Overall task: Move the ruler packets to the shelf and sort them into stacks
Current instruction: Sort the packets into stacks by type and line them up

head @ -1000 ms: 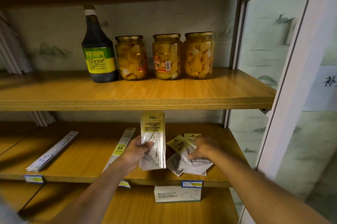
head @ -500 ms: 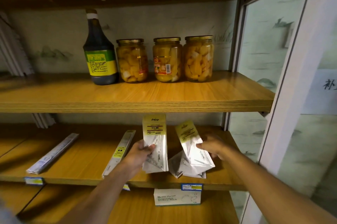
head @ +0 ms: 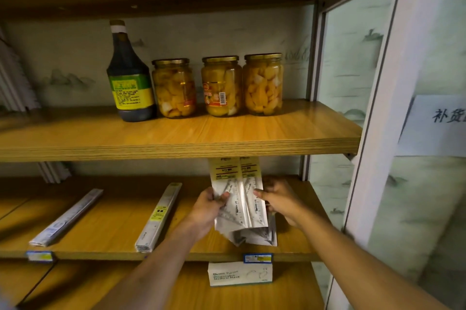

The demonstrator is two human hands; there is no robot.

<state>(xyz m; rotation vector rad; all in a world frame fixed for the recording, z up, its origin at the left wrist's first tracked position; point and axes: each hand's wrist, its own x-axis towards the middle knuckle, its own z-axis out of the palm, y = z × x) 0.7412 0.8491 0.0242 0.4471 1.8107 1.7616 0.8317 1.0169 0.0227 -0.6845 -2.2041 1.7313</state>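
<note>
Two clear set-square ruler packets with yellow headers stand side by side above the middle shelf [head: 106, 224]. My left hand [head: 209, 206] grips the left packet [head: 224, 198] at its edge. My right hand [head: 280, 198] holds the right packet [head: 252, 196] against it. Their tops are partly hidden behind the upper shelf's front edge. Under them a small pile of similar packets [head: 262, 236] lies on the shelf. To the left lie a stack of long ruler packets with yellow labels [head: 158, 218] and a long grey ruler packet stack [head: 68, 216].
The upper shelf [head: 201, 133] carries a dark sauce bottle [head: 128, 75] and three jars of preserved fruit [head: 222, 87]. A box of masks [head: 239, 274] sits on the bottom shelf. A glass door frame [head: 393, 107] rises on the right.
My right hand lifted a packet from the pile and brought it left, upright, against the packet in my left hand. The view dropped slightly.
</note>
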